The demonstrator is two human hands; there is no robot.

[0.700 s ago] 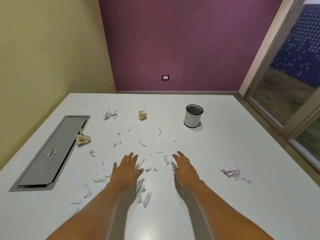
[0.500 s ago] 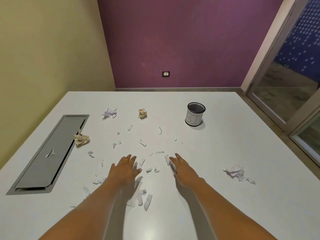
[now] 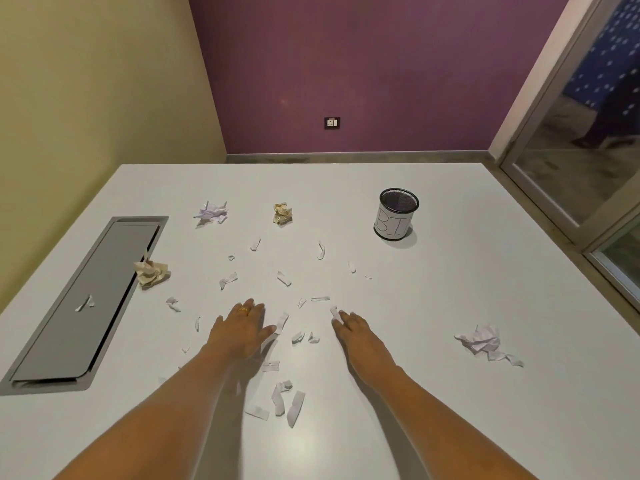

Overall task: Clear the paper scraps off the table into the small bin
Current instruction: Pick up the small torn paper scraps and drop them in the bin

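Several small white paper scraps (image 3: 284, 278) lie scattered over the white table (image 3: 467, 278). Crumpled balls sit among them: a lilac one (image 3: 211, 213) and a beige one (image 3: 282, 213) at the back, a beige one (image 3: 152, 273) by the left panel, a lilac one (image 3: 481, 342) at the right. The small black mesh bin (image 3: 396, 214) with a white label stands upright at the back right. My left hand (image 3: 240, 332) lies palm down, fingers spread, among the scraps. My right hand (image 3: 353, 332) is also flat, its fingertips touching a white scrap (image 3: 334, 311). Neither hand holds anything.
A grey recessed panel (image 3: 86, 306) is set into the table's left side, with a scrap (image 3: 85, 303) lying on it. Beyond the far table edge are a purple wall and a yellow wall. A glass door stands at the right.
Both hands have stayed flat on the table in nearly the same spot. The camera has tilted slightly, which shifts the whole scene in view.
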